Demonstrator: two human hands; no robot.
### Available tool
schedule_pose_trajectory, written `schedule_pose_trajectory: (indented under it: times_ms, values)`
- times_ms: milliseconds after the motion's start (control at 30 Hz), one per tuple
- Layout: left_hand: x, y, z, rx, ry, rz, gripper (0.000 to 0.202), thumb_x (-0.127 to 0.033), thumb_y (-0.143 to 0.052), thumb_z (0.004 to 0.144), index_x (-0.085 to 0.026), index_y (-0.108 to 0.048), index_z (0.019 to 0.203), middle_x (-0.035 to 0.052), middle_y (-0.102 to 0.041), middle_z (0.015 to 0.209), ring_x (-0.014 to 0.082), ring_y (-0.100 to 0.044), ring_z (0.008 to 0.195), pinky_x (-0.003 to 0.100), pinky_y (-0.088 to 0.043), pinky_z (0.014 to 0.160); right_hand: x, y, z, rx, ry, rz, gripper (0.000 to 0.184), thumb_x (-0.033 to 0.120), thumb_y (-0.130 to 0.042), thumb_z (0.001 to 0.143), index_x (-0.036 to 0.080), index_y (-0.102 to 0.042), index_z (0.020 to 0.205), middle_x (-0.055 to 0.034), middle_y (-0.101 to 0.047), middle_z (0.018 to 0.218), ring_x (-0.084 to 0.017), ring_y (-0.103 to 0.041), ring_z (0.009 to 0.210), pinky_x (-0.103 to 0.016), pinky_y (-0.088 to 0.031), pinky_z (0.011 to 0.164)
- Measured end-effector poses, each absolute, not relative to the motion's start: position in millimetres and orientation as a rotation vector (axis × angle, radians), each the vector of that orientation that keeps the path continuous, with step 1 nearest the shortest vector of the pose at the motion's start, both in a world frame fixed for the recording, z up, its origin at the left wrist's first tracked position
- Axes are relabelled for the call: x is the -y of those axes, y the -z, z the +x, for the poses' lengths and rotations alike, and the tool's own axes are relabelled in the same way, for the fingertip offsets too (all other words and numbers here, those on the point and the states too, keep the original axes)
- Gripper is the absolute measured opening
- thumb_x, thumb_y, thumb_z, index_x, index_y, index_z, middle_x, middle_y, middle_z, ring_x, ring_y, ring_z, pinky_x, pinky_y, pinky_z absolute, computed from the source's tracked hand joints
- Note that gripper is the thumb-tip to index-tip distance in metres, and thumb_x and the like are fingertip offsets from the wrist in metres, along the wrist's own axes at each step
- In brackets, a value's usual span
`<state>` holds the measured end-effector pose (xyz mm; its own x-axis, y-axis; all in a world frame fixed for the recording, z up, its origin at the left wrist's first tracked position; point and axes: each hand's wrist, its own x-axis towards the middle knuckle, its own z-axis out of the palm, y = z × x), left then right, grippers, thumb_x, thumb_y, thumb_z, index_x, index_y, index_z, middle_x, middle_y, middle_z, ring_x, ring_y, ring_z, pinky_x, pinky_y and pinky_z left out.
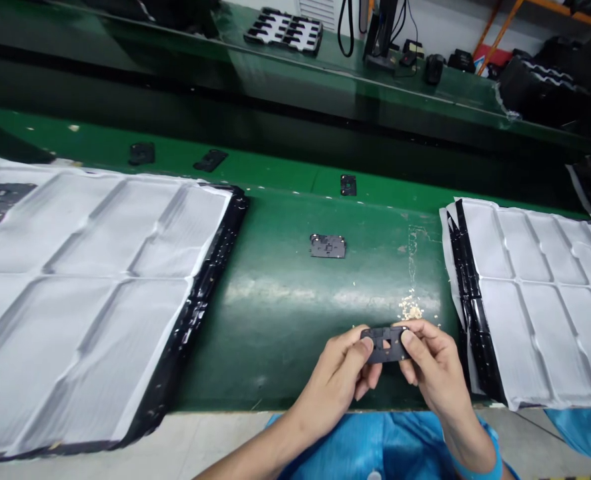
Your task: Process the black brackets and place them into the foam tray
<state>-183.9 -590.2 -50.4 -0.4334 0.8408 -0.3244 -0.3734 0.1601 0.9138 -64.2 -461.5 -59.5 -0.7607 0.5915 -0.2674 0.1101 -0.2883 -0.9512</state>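
Note:
Between my two hands is a flat black plastic part [388,352] with a small square opening near its middle. My left hand [343,367] pinches its left end, thumb on top. At the other end, my right hand [429,350] grips it the same way, fingers curled underneath. Just beyond the hands lies a small heap of tiny pale bits [410,308] on the green tabletop [275,320]. Farther up the table rests a similar black plastic part [328,247], lying flat.
White-lined trays stand at left [90,280] and right [545,287], both with black edges. Along the green strip behind lie more black parts [348,185], [210,160], [141,153]. A raised shelf [335,73] at the back carries a filled tray [285,30] and cables.

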Motion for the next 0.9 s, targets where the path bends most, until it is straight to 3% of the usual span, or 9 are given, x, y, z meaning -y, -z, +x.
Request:
schedule_pose_trajectory:
  times_ms: [600, 800, 900]
  values:
    - [596, 54, -198, -1.592, -1.388, 0.492, 0.053, -0.053, -0.036, 0.103, -0.022, -0.045, 0.062, -0.0038, -0.045, 0.052, 0.0116, -0.041, 0.045, 0.026, -0.031, 0.048, 473, 48, -75, 1.789, -2.001, -0.832, 0.032, 0.046, -0.067, 0.099, 0.014, -0.073, 0.099, 0.0044, -0.056, 0.055, -0.009, -0.05, 0.042, -0.021, -0.036, 0.045]
    - [599, 52, -198, -1.649, -1.336, 0.704, 0.054, -0.049, -0.032, 0.107, -0.021, -0.048, 0.063, -0.0043, -0.045, 0.053, 0.012, -0.043, 0.047, 0.026, -0.033, 0.052, 473, 51, -78, 1.742, -1.936, -0.899, 0.034, 0.046, -0.067, 0.097, 0.016, -0.069, 0.083, 0.0069, -0.049, 0.052, -0.006, -0.041, 0.039, -0.019, -0.031, 0.042]
    - [603, 47, -203, -1.718, -1.301, 0.839, 0.044, -0.041, -0.04, 0.106, -0.02, -0.055, 0.07, -0.0014, -0.055, 0.064, 0.0141, -0.053, 0.059, 0.025, -0.04, 0.06, 474, 56, -78, 1.722, -1.94, -0.963, 0.036, 0.048, -0.069, 0.094, 0.016, -0.066, 0.077, 0.0078, -0.045, 0.051, -0.006, -0.035, 0.039, -0.018, -0.027, 0.039]
